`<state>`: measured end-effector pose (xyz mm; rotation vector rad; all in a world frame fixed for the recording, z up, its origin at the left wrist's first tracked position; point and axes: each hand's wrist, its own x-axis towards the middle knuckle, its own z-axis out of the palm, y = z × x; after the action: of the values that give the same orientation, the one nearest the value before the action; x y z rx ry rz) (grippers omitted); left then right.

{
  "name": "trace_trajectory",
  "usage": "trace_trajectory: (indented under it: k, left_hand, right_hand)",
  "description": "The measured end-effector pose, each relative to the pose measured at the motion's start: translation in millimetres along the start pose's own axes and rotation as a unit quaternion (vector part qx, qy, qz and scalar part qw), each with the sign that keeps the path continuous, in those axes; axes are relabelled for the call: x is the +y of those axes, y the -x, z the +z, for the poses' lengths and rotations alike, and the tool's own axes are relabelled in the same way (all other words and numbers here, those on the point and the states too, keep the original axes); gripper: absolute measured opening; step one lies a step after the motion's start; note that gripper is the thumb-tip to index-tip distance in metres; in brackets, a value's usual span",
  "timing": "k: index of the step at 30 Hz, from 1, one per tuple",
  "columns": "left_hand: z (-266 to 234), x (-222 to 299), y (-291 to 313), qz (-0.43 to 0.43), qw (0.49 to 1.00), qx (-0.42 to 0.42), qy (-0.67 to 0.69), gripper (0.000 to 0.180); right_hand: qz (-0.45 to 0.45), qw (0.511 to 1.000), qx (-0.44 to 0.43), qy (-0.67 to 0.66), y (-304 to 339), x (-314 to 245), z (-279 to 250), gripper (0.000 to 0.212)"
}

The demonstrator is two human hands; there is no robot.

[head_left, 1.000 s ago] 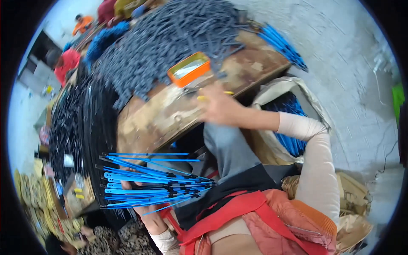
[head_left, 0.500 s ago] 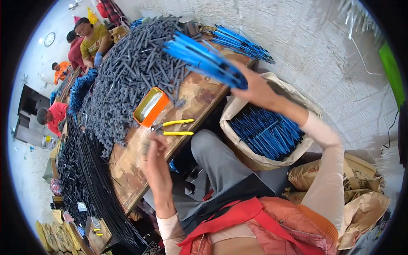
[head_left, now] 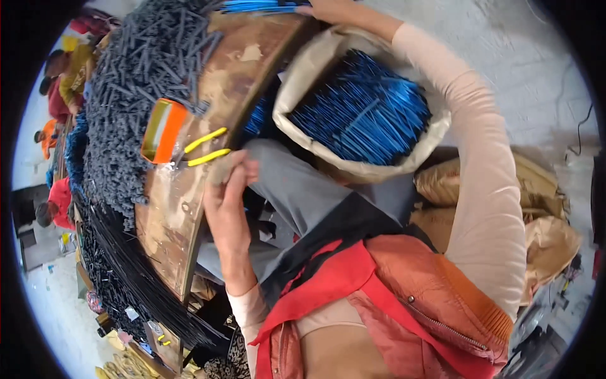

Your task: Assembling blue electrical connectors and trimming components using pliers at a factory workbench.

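At the top edge, my right hand (head_left: pixel 331 9) reaches the far end of the wooden table (head_left: pixel 233 79) and touches the ends of several thin blue sticks (head_left: pixel 259 6). The picture's rim cuts off most of its fingers, so its grip is not clear. My left hand (head_left: pixel 228 196) is over the table's near edge, fingers loosely bent and nothing visible in them; a beige covering is on a finger. Just beyond it lie pliers with yellow handles (head_left: pixel 207 156), their jaws beside an orange box (head_left: pixel 165 132).
A pale sack (head_left: pixel 290 104) full of blue sticks (head_left: pixel 372 117) stands right of the table. Grey plastic tubes (head_left: pixel 120 95) form a big heap at left, with long black rods (head_left: pixel 136 268) nearer. Brown paper sacks (head_left: pixel 442 189) lie at right. Several people sit at far left.
My right hand has carried a bundle of blue sticks from mid-air to the table's far end. My left hand has stayed near the pliers. The view has turned and shifted.
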<state>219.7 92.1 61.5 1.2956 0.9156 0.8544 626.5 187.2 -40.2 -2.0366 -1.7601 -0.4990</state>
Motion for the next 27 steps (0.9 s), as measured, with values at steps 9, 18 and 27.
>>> trace_trajectory:
  k: [9, 18, 27]
  left_hand:
    - [92.5, -93.2, 9.9, 0.317, 0.836, -0.193, -0.403, 0.035]
    - [61.3, -75.9, 18.1, 0.26, 0.887, -0.171, -0.34, 0.032]
    - [90.1, -14.1, -22.4, 0.098, 0.992, -0.075, 0.033, 0.055]
  right_hand:
    - [-0.066, 0.959, -0.27, 0.055, 108.6, 27.7, -40.8, 0.018]
    - [-0.081, 0.969, -0.217, -0.086, 151.7, 78.3, 3.0, 0.031]
    - [-0.134, 0.906, -0.066, -0.396, 114.1, -79.4, -172.3, 0.029]
